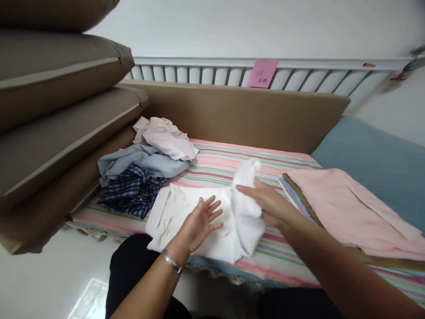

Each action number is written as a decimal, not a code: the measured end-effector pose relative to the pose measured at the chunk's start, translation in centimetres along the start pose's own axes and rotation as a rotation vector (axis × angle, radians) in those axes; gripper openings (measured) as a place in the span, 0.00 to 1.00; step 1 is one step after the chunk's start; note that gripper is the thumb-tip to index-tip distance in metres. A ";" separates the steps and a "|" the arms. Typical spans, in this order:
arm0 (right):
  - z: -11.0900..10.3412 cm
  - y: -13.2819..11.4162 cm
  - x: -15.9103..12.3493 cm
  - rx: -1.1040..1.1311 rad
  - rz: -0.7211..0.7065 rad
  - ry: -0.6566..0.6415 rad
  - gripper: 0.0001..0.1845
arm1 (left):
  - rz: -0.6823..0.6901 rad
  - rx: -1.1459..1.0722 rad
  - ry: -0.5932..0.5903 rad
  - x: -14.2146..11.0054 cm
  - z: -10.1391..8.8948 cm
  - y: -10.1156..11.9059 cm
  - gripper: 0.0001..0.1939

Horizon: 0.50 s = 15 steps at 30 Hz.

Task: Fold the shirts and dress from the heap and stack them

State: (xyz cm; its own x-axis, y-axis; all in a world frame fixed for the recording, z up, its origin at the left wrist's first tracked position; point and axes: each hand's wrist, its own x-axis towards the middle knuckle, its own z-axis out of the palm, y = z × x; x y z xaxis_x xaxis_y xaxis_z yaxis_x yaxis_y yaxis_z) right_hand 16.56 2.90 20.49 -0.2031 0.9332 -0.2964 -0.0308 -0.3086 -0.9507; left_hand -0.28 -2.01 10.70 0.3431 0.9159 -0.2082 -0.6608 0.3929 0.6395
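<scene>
A white garment (212, 246), likely a shirt though its full shape is hidden by the folds, lies partly folded on the striped bedspread (215, 159) in front of me. My right hand (270, 201) grips its right end between thumb and fingers and holds that part lifted off the bed, slightly blurred. Over the middle of the cloth is my left hand (202, 221), palm turned sideways with the fingers spread and nothing in them. A metal bracelet circles that wrist.
Crumpled clothes sit at the left: pale pieces (169, 139), a light blue one (146, 159) and a dark plaid one (133, 188). Folded pink cloth (348, 204) tops a stack at right. Large brown cushions (66, 115) rise at left. A pink note (264, 73) hangs behind.
</scene>
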 end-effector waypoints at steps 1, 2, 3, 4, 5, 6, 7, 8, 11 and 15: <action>2.7 0.7 0.7 -0.001 -0.013 -0.032 0.17 | 0.007 -0.083 -0.010 -1.5 -0.9 0.6 0.29; 5.4 1.7 1.6 -0.017 -0.022 -0.041 0.17 | 0.024 -0.159 -0.005 -3.0 -2.0 1.1 0.29; 8.1 3.0 2.6 -0.052 -0.015 -0.040 0.17 | 0.047 -0.222 0.010 -4.3 -3.2 1.5 0.28; 10.5 4.5 3.7 -0.099 0.003 -0.044 0.17 | 0.076 -0.272 0.037 -5.5 -4.3 1.8 0.28; 12.8 6.1 4.8 -0.159 0.033 -0.054 0.18 | 0.105 -0.308 0.071 -6.5 -5.4 2.0 0.28; 14.7 7.6 5.8 -0.223 0.062 -0.048 0.19 | 0.130 -0.332 0.117 -7.4 -6.4 2.2 0.28; 16.3 9.1 6.7 -0.281 0.081 -0.031 0.21 | 0.149 -0.343 0.178 -8.1 -7.3 2.3 0.27; 17.6 10.4 7.4 -0.330 0.099 -0.017 0.22 | 0.163 -0.344 0.260 -8.6 -8.1 2.4 0.27; 19.5 12.7 8.9 -0.409 0.124 0.013 0.24 | 0.190 -0.285 0.503 -9.5 -9.7 2.5 0.26; 20.5 13.1 9.5 -0.449 0.118 0.035 0.25 | 0.201 0.034 0.635 -9.4 -11.3 2.2 0.37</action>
State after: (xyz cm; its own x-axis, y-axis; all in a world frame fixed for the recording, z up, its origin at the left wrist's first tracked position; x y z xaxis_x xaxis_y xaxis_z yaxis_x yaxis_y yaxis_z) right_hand -5.79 3.95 7.05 -0.1464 0.9045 -0.4006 0.4187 -0.3102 -0.8535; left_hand -12.52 -8.85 5.70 -0.2510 0.8457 -0.4710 -0.6456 0.2163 0.7324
